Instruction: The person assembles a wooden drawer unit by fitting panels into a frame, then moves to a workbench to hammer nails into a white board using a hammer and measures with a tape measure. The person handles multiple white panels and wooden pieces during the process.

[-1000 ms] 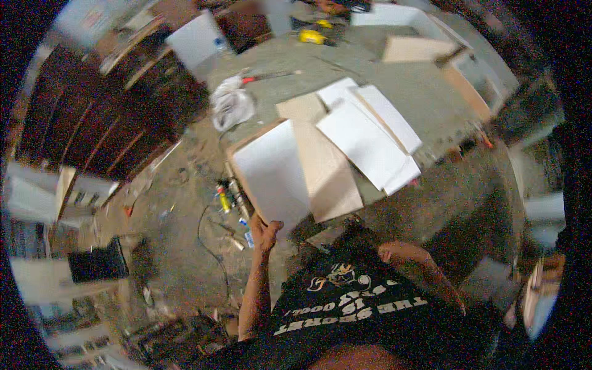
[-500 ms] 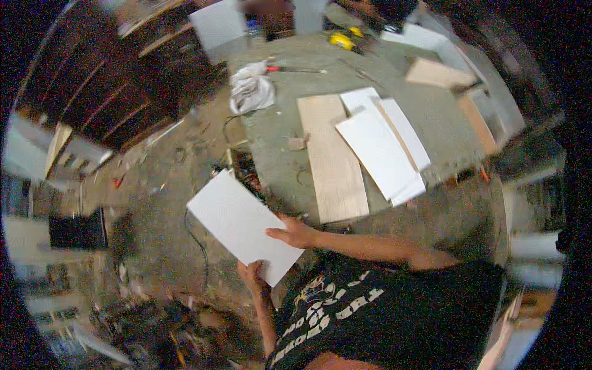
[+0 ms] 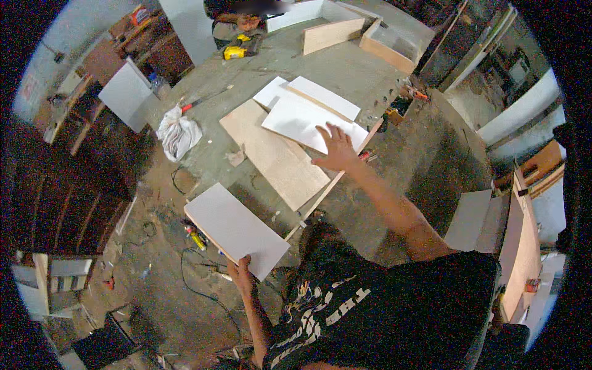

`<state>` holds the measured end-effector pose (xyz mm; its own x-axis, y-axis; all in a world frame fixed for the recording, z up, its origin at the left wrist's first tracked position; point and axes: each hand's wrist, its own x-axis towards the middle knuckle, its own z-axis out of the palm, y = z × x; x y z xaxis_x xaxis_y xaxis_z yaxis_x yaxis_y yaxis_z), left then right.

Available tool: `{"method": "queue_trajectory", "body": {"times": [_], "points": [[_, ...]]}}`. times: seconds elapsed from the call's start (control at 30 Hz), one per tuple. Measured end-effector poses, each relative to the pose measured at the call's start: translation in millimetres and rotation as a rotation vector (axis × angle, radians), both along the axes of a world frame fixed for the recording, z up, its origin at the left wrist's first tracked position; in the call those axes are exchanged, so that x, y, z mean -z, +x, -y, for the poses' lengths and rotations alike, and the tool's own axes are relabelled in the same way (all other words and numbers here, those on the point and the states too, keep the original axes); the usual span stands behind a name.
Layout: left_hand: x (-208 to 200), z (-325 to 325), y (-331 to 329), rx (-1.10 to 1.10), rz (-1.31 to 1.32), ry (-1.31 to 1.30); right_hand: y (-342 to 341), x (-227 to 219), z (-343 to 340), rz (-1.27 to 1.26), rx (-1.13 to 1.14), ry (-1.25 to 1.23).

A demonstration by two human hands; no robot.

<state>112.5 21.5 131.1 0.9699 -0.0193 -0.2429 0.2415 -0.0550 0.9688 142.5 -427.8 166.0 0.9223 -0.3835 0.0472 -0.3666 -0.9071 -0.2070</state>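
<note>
A white rectangular board (image 3: 237, 228) is gripped near its lower edge by my left hand (image 3: 242, 271), thumb on the upper face, fingers hidden below. It is held level over the near left side of the worktable (image 3: 246, 179). With fingers spread, my right hand (image 3: 337, 148) is over the near end of a white board (image 3: 296, 123) on the table; whether it touches cannot be told. Another white panel (image 3: 327, 98) and a pale wood strip (image 3: 317, 106) lie beside that board. Partly underneath is a bare light-wood board (image 3: 271, 151).
A crumpled white cloth (image 3: 179, 132) and a red-handled tool (image 3: 188, 107) lie at the table's left. Toward the back are a yellow power tool (image 3: 235, 52) and a wooden frame (image 3: 388, 52). A cable (image 3: 206, 293) trails across the floor; leaning panels (image 3: 472, 222) stand at right.
My right hand has let go of the held board and reached out over the boards on the table. My left hand still holds its board. The view has turned.
</note>
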Motion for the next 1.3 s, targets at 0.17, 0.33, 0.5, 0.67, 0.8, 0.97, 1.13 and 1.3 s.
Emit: {"method": "queue_trajectory", "body": {"times": [0.17,0.33,0.5,0.67,0.8,0.97,1.13,1.3], "points": [[-63.1,51.7,35.0,0.036,-0.302,0.267,32.3,-18.9,63.0,-0.385,-0.041,0.045],[-32.9,91.9,57.9,-0.004,-0.124,0.187,43.7,-14.0,87.5,-0.356,-0.122,0.045],[11.7,55.4,76.3,-0.010,-0.174,0.119,53.2,-57.2,106.0,-0.202,-0.264,0.141],[24.1,33.1,102.7,0.026,-0.132,0.387,60.9,-68.3,117.9,0.259,-0.257,0.643],[13.2,45.5,120.7,0.182,0.125,1.053,30.3,-7.6,73.4,0.082,-0.142,0.998],[-10.1,105.9,101.7,0.149,0.548,0.850,-1.0,55.5,2.5,0.101,0.037,0.809],[16.8,196.6,86.1,0.434,0.347,0.789,2.4,53.9,-15.6,0.123,-0.020,0.413],[39.6,211.0,101.3,0.284,0.233,0.638,11.0,52.8,-22.0,-0.056,-0.004,0.620]]}}
